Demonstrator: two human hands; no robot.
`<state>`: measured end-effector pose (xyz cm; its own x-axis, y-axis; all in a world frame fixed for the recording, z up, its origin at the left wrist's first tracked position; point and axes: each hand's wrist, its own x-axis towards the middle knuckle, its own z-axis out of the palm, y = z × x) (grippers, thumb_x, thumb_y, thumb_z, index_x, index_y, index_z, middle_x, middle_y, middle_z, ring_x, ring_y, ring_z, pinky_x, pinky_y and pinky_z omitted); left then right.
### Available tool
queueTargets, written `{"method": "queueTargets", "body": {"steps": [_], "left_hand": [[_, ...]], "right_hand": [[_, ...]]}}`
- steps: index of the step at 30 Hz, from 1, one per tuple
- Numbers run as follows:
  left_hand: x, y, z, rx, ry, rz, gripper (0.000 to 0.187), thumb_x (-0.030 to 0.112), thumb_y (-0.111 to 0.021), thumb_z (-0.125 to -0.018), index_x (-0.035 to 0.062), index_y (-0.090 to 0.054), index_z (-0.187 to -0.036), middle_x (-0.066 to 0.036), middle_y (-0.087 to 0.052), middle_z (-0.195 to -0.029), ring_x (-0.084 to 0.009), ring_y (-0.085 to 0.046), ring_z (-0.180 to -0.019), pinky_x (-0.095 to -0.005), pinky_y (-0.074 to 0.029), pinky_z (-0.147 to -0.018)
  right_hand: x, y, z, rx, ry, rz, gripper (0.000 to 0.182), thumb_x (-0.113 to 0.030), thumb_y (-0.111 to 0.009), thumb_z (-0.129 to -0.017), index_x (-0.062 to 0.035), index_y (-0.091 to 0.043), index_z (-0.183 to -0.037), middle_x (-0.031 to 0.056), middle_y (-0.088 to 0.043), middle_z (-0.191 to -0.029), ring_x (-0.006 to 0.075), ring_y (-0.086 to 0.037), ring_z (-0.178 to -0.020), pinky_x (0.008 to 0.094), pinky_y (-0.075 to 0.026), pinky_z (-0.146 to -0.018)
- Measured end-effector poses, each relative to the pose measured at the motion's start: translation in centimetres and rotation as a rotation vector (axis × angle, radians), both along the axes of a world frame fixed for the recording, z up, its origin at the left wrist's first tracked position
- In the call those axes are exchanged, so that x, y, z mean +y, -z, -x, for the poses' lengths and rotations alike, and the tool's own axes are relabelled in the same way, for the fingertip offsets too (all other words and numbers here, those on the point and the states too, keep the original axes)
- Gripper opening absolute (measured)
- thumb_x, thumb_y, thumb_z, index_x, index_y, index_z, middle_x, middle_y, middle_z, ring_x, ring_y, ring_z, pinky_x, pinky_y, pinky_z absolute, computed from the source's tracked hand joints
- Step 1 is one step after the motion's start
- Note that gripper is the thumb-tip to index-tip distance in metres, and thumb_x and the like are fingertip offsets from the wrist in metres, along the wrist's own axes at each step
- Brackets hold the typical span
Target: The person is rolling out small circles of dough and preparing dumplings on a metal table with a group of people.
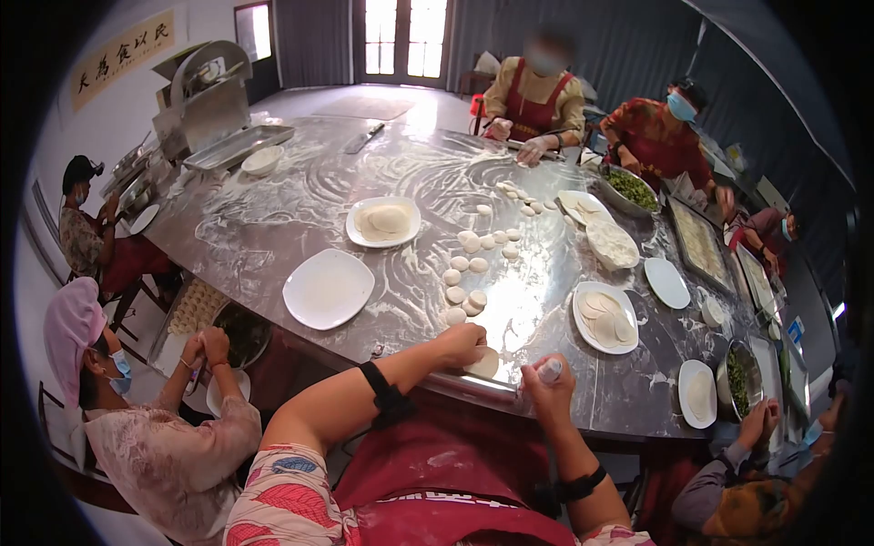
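Note:
At the front edge of the floured metal table (pixel 410 164), my left hand (pixel 461 346) pinches a flat dough wrapper (pixel 485 364). To its right, my right hand (pixel 552 387) is closed around a rolling pin (pixel 549 369), whose pale end points up at the camera. Several small dough discs (pixel 455 295) lie just beyond my left hand. An empty white plate (pixel 328 288) is to the left, and a plate of stacked wrappers (pixel 383 221) sits behind it. Another plate with wrappers (pixel 605 317) is at the right.
A bowl of flour (pixel 612 244) and bowls of green filling (pixel 630 189) stand at the right. A knife (pixel 365 137) and metal tray (pixel 238 147) lie at the back. Co-workers sit or stand around the table, one close at the left (pixel 164 437).

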<state>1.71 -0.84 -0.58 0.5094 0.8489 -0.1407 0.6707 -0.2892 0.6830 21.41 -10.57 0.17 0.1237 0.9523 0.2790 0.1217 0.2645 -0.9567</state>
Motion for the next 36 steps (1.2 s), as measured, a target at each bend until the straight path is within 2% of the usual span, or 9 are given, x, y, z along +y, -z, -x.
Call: {"method": "queueTargets", "body": {"steps": [7, 12, 16, 19, 22, 28, 31, 32, 36], "left_hand": [[1.1, -0.1, -1.2, 0.052, 0.033, -0.08, 0.019, 0.018, -0.06, -0.077, 0.0031, -0.064, -0.089, -0.019, -0.065, -0.083, -0.0326, -0.063, -0.083, -0.0403, -0.046, -0.072], [1.3, -0.4, -0.7, 0.168, 0.245, -0.119, 0.023, 0.015, -0.06, -0.073, 0.0007, -0.063, -0.09, -0.02, -0.064, -0.082, -0.0322, -0.062, -0.079, -0.0394, -0.047, -0.069], [0.9, 0.1, 0.4, -0.066, 0.101, -0.007, 0.018, 0.012, -0.06, -0.072, 0.0002, -0.062, -0.086, -0.019, -0.063, -0.079, -0.0303, -0.061, -0.075, -0.0395, -0.046, -0.068], [0.2, -1.5, 0.0, 0.031, 0.204, -0.023, 0.02, 0.01, -0.06, -0.074, 0.0017, -0.064, -0.091, -0.021, -0.064, -0.087, -0.035, -0.062, -0.086, -0.0404, -0.047, -0.073], [0.4, -1.6, -1.1, 0.072, 0.077, -0.1, 0.016, 0.014, -0.058, -0.079, 0.0009, -0.063, -0.087, -0.02, -0.064, -0.083, -0.0354, -0.062, -0.082, -0.0408, -0.046, -0.072], [1.3, -0.4, -0.8, 0.1, 0.192, -0.107, 0.022, 0.015, -0.058, -0.074, 0.001, -0.063, -0.091, -0.019, -0.064, -0.084, -0.0332, -0.062, -0.082, -0.0404, -0.046, -0.071], [1.2, -0.3, 0.0, 0.016, 0.191, 0.035, 0.02, 0.014, -0.058, -0.074, 0.0007, -0.061, -0.088, -0.019, -0.064, -0.083, -0.033, -0.062, -0.081, -0.041, -0.045, -0.07], [1.4, 0.0, 0.2, 0.012, 0.224, 0.037, 0.024, 0.022, -0.06, -0.075, 0.0008, -0.063, -0.086, -0.019, -0.065, -0.084, -0.0337, -0.062, -0.083, -0.0407, -0.047, -0.07], [0.6, -1.5, -0.1, 0.089, 0.127, -0.107, 0.019, 0.019, -0.057, -0.081, 0.002, -0.06, -0.087, -0.021, -0.064, -0.085, -0.0355, -0.061, -0.084, -0.0417, -0.046, -0.071]], "right_hand": [[6.5, -0.3, 0.5, -0.09, 0.043, -0.04, 0.017, -0.003, -0.065, -0.077, -0.0037, -0.048, -0.076, 0.0032, -0.055, -0.06, 0.0101, -0.056, -0.051, 0.025, -0.046, -0.046], [2.3, 0.2, 0.0, -0.048, 0.036, 0.016, 0.02, -0.008, -0.068, -0.077, -0.0047, -0.048, -0.075, 0.0028, -0.056, -0.059, 0.0091, -0.055, -0.05, 0.0237, -0.044, -0.046], [-1.0, -0.5, 0.3, -0.014, 0.023, 0.084, 0.019, -0.008, -0.068, -0.078, -0.0054, -0.049, -0.076, 0.0027, -0.056, -0.061, 0.0085, -0.055, -0.052, 0.023, -0.043, -0.047], [2.9, -0.7, 0.2, -0.111, 0.084, 0.033, 0.021, -0.009, -0.068, -0.077, -0.0051, -0.048, -0.076, 0.0029, -0.056, -0.06, 0.0091, -0.054, -0.051, 0.0241, -0.043, -0.047], [7.2, -0.4, 0.8, -0.092, 0.067, -0.034, 0.022, -0.01, -0.068, -0.077, -0.0039, -0.047, -0.075, 0.0034, -0.054, -0.059, 0.0107, -0.051, -0.048, 0.0274, -0.042, -0.046], [1.7, -0.4, 0.3, -0.106, 0.095, 0.039, 0.017, -0.004, -0.066, -0.077, -0.0044, -0.049, -0.077, 0.0034, -0.056, -0.061, 0.0102, -0.055, -0.05, 0.0241, -0.045, -0.045], [0.6, 0.0, 0.0, -0.06, 0.068, 0.036, 0.017, -0.003, -0.065, -0.078, -0.0046, -0.049, -0.079, 0.0039, -0.056, -0.061, 0.0103, -0.055, -0.05, 0.0243, -0.045, -0.045], [0.4, 0.1, 0.0, -0.056, 0.065, 0.029, 0.016, -0.003, -0.065, -0.078, -0.0046, -0.049, -0.079, 0.004, -0.056, -0.061, 0.0103, -0.055, -0.05, 0.0244, -0.045, -0.045], [6.6, 0.0, 0.6, -0.153, 0.093, -0.081, 0.019, -0.006, -0.066, -0.078, -0.005, -0.048, -0.076, 0.0025, -0.054, -0.06, 0.0096, -0.053, -0.049, 0.0244, -0.043, -0.046]]}}
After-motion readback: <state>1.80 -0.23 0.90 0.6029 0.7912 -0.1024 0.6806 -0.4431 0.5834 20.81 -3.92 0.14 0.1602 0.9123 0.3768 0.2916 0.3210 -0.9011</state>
